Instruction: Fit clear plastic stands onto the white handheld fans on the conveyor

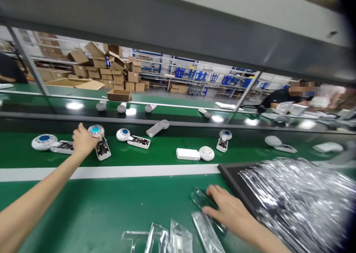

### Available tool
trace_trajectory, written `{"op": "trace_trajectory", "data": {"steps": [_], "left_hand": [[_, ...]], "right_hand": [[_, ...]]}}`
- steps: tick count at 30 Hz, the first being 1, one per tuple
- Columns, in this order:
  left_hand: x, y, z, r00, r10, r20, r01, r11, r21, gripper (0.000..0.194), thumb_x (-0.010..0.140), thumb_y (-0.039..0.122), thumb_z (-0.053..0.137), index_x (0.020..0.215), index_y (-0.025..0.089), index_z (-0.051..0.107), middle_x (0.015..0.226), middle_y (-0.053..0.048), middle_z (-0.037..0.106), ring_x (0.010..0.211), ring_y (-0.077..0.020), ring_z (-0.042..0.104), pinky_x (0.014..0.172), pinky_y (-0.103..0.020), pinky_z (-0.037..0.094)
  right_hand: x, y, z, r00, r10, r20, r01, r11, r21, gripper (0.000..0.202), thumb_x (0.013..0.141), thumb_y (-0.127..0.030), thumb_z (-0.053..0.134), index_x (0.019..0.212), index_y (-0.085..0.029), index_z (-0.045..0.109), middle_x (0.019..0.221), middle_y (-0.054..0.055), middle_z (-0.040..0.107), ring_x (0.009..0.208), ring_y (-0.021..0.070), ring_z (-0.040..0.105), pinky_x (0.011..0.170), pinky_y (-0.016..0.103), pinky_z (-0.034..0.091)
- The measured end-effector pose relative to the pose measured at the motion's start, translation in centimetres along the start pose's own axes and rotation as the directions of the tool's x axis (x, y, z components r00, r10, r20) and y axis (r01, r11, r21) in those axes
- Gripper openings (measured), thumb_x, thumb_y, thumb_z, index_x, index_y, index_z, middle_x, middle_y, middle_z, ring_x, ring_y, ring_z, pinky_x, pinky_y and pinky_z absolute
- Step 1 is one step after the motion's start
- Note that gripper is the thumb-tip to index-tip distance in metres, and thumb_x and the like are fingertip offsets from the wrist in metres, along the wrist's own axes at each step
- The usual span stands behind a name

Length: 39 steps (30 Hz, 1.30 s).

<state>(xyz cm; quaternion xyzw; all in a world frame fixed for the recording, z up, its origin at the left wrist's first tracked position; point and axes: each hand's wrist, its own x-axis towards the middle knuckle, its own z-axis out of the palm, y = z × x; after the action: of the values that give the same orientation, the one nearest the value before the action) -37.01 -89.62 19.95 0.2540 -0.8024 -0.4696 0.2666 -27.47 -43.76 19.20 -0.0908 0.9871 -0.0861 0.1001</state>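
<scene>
My left hand (pixel 83 140) reaches over the conveyor and is closed on the round head of a white handheld device (pixel 102 149). That head has a blue centre, and the body's circuit board is exposed. Low on the right, my right hand (pixel 226 210) has its thumb and fingers around a clear plastic cover (pixel 201 198), slightly blurred. Beneath it lies a wrapped clear strip (pixel 207 232). More clear plastic pieces (pixel 158 238) lie to its left at the bottom edge. Another device with a bare board (pixel 139 142) rests to the right of my left hand.
A black tray (pixel 233 179) heaped with clear plastic covers (pixel 303 201) stands at right. Several white devices (pixel 191 154) lie along the green belt. A metal beam (pixel 167 27) crosses overhead. Behind are cardboard boxes (pixel 111 73) and a co-worker (pixel 283 95) at far right.
</scene>
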Motion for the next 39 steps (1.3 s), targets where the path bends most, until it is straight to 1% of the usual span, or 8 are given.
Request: {"op": "trace_trajectory", "data": {"steps": [3,7,10,14,19,24,29,39], "left_hand": [[0.4,0.7,1.6,0.994,0.112,-0.019,-0.107,0.979,0.175,0.063,0.059,0.037,0.076,0.112,0.015,0.053,0.122,-0.020,0.053,0.127,-0.0498,0.034,0.094,-0.054,0.036],[1.0,1.5,5.7,0.916,-0.317,0.244,0.316,0.948,0.046,0.050,0.043,0.035,0.085,0.079,0.013,0.058,0.078,-0.021,0.063,0.088,-0.0507,0.060,0.070,-0.056,0.046],[1.5,1.5,7.4,0.890,-0.365,0.275,0.401,0.911,-0.090,0.047,0.047,0.035,0.083,0.077,0.012,0.055,0.066,-0.016,0.060,0.065,-0.0374,0.064,0.056,-0.047,0.048],[1.0,1.8,7.4,0.939,-0.239,0.246,0.315,0.884,-0.345,0.052,0.053,0.033,0.079,0.092,0.010,0.054,0.079,-0.012,0.063,0.066,-0.0222,0.062,0.059,-0.035,0.050],[-3.1,4.8,6.4,0.993,-0.063,0.101,0.107,0.845,-0.525,0.072,0.055,0.039,0.082,0.114,0.017,0.046,0.105,-0.008,0.059,0.078,-0.0143,0.059,0.064,-0.024,0.046],[-8.9,8.9,4.8,0.973,0.040,0.228,0.140,0.682,-0.718,0.062,0.059,0.045,0.080,0.107,0.016,0.053,0.096,-0.004,0.060,0.075,-0.0125,0.055,0.065,-0.024,0.042],[-11.5,9.8,4.2,0.971,-0.025,0.238,0.201,0.625,-0.754,0.063,0.055,0.045,0.082,0.104,0.017,0.053,0.091,-0.002,0.059,0.071,-0.0116,0.054,0.064,-0.025,0.041],[-12.5,10.5,3.8,0.977,-0.023,0.214,0.189,0.565,-0.803,0.060,0.057,0.042,0.082,0.104,0.018,0.051,0.093,-0.002,0.057,0.076,-0.0133,0.056,0.065,-0.025,0.044]], "right_hand": [[-0.8,3.0,3.4,0.976,-0.144,-0.161,0.119,0.981,-0.155,0.018,0.080,-0.023,0.053,0.096,-0.021,0.062,0.090,0.008,0.066,0.084,0.0259,0.064,0.067,0.034,0.050],[-0.5,3.0,5.6,0.900,-0.292,-0.322,0.223,0.946,-0.234,0.035,0.073,-0.015,0.054,0.107,-0.021,0.062,0.095,0.010,0.067,0.088,0.0271,0.065,0.068,0.035,0.053],[-0.1,3.3,4.7,0.948,-0.182,-0.263,0.184,0.983,-0.016,0.033,0.075,-0.016,0.053,0.106,-0.023,0.062,0.087,0.006,0.069,0.076,0.0214,0.067,0.064,0.028,0.053],[1.1,2.8,1.5,0.965,-0.122,-0.230,0.175,0.959,0.225,0.027,0.090,-0.030,0.040,0.082,-0.026,0.065,0.075,0.004,0.068,0.070,0.0189,0.066,0.065,0.027,0.051],[5.5,-4.6,-2.5,0.779,-0.324,-0.537,0.442,0.891,0.103,0.039,0.094,-0.025,0.029,0.107,-0.021,0.065,0.091,0.008,0.070,0.084,0.0195,0.064,0.075,0.030,0.048],[10.0,-14.1,-3.2,0.630,-0.439,-0.641,0.455,0.877,-0.154,0.043,0.091,-0.013,0.033,0.124,-0.016,0.060,0.077,0.008,0.068,0.074,0.0188,0.061,0.065,0.026,0.046],[10.1,-18.2,-2.3,0.702,-0.413,-0.580,0.394,0.904,-0.166,0.049,0.087,-0.006,0.039,0.134,-0.015,0.051,0.085,0.011,0.069,0.074,0.0213,0.062,0.064,0.029,0.046],[7.5,-19.9,0.1,0.730,-0.403,-0.552,0.453,0.890,-0.051,0.054,0.093,-0.026,0.046,0.143,-0.011,0.035,0.113,0.018,0.059,0.098,0.0307,0.052,0.081,0.047,0.047]]}}
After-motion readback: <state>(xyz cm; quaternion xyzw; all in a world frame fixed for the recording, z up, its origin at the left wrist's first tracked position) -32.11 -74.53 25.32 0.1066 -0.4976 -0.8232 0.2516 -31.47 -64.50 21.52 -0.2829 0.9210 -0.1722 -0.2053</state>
